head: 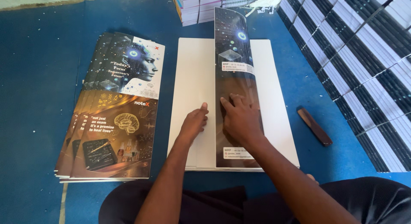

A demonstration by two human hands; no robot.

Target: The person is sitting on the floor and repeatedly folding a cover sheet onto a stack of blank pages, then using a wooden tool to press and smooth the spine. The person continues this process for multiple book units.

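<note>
Blue floor covering point(43, 57) is carrying a white sheet point(192, 78) at its centre. On it, the right hand point(242, 119) is pressing flat, fingers spread, on a folded dark printed cover point(233, 57); the left hand point(195, 121), fingers loosely curled, is resting beside it. Printed covers point(115, 117) are lying stacked leftward.

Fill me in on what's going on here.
A person sits on a blue floor, folding a printed cover sheet over a white sheet. The right hand presses flat on the folded glossy strip; the left hand rests on the white part beside the crease. A fanned pile of finished covers lies to the left, a dark brown creasing stick to the right, with bundled stacks beyond.
</note>
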